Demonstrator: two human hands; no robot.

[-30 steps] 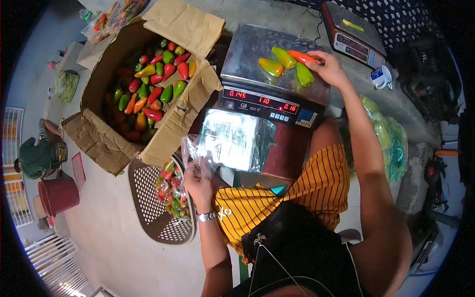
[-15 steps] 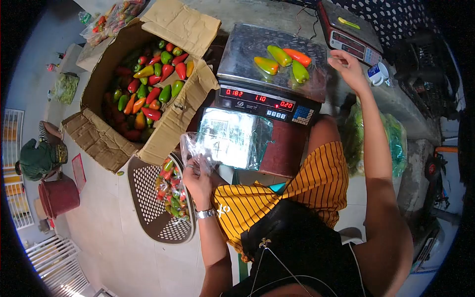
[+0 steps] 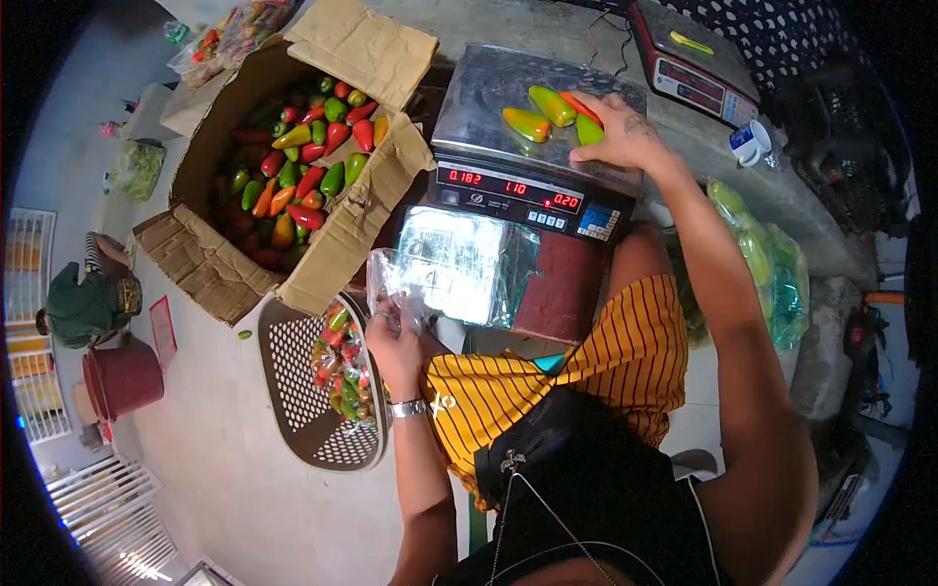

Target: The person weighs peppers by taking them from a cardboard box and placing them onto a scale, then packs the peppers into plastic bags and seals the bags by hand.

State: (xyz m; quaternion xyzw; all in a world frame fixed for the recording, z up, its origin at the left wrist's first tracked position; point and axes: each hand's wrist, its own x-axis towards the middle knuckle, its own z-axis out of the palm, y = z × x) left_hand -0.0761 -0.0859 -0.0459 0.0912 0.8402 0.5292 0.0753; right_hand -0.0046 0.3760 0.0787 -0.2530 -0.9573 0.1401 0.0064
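On the left side of the view, an open cardboard box (image 3: 342, 249) holds loose red, green and orange peppers (image 3: 291, 136), and just below it a perforated basket (image 3: 285, 356) carries more peppers in clear plastic (image 3: 346, 371). Next comes the left hand (image 3: 393, 354), pinching a clear plastic bag (image 3: 389, 273) beside a shiny plastic packet (image 3: 459, 264), much as it did a second ago. Farther right, four peppers lie together on the metal plate of the scale (image 3: 479, 83): a yellow-green one (image 3: 528, 125), two green ones and an orange one. The change is at the right hand (image 3: 625, 137): half a second ago it was off the plate's edge, and now it curves over the orange pepper (image 3: 580, 104) and the nearer green pepper (image 3: 588, 128); whether it grips them I cannot tell. The display (image 3: 513, 190) reads 0.182 as before, so the weighed load is probably unaltered.
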